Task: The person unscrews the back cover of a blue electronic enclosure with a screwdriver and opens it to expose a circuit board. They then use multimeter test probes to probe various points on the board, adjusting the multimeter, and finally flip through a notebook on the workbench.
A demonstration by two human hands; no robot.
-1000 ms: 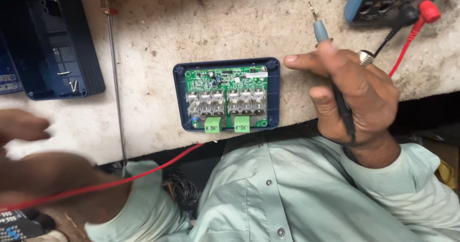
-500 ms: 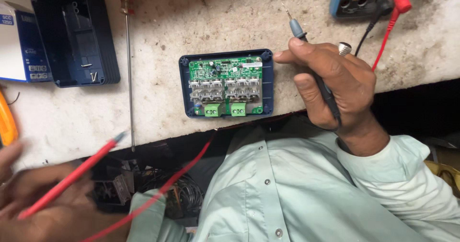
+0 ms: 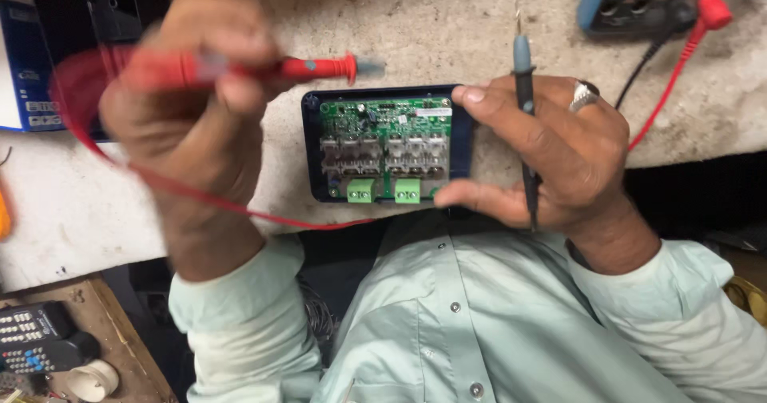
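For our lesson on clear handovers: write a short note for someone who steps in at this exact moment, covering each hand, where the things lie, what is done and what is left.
Left hand: raised above the bench, fingers closed on the red test probe, its tip pointing right, not touching the board.
Right hand: holds the black test probe upright between the fingers while thumb and forefinger steady the dark blue open case.
Inside the case lies the green circuit board, uncovered, two green terminal blocks at its near edge. The blue meter sits at the top right, both leads plugged in.
Done: case open, both probes in hand.
Left: neither probe tip is yet on the board.
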